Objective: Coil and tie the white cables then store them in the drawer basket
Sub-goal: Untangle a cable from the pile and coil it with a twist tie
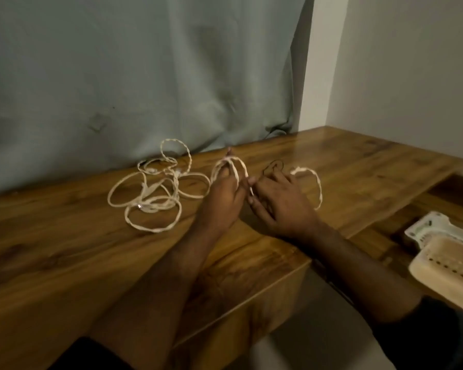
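Domestic room: wooden desk (64, 249) against curtain (145, 76), plain wall (412, 62) at its right corner.

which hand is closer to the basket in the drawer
Right. The right hand rests on the desk up and left of the basket; the left hand lies further left, beyond it, looped in white cable.

2 bare hands, left hand (222, 201) and right hand (284, 206), show over 1 wooden table (64, 252). White cables (155, 193) lie tangled, their number unclear. 2 plastic baskets (449, 263) sit nested; 1 grey curtain (145, 76) hangs behind.
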`<state>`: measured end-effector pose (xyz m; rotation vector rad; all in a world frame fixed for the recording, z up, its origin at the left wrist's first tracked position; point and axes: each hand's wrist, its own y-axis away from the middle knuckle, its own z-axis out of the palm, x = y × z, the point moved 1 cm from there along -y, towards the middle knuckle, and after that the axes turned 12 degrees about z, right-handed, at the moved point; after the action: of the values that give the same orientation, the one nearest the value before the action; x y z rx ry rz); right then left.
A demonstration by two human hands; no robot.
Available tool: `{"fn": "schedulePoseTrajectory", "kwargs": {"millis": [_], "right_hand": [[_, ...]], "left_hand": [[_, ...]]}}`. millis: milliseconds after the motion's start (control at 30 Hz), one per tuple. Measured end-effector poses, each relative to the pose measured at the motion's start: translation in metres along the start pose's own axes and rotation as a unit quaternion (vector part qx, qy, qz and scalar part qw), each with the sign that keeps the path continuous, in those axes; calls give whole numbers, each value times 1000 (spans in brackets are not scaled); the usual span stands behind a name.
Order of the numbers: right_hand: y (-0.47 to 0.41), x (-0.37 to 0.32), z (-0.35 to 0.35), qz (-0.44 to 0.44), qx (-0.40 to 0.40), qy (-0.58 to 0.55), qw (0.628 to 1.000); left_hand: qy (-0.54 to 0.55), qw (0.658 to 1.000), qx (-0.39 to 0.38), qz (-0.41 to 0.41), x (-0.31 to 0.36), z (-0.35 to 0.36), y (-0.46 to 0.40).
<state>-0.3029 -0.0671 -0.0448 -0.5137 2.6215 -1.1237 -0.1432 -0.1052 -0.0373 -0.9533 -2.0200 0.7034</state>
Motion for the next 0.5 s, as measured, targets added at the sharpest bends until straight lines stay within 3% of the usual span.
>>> {"fn": "schedulePoseTrajectory", "kwargs": {"millis": [67, 167, 333, 400, 500], "right_hand": [[3, -5, 0, -3, -36, -20, 999], [8, -19, 4, -7, -55, -4, 998], [9, -25, 7, 13, -40, -18, 999], [9, -24, 6, 27, -33, -16, 999], [9, -26, 3, 25, -28, 15, 999]], "left_hand": [[43, 998, 40, -11, -1, 4, 4], [186, 975, 64, -105, 0, 7, 10], [387, 883, 126, -234, 9, -1, 13], [447, 842, 173, -249, 17, -6, 9], [485, 808, 238, -234, 25, -16, 5]]}}
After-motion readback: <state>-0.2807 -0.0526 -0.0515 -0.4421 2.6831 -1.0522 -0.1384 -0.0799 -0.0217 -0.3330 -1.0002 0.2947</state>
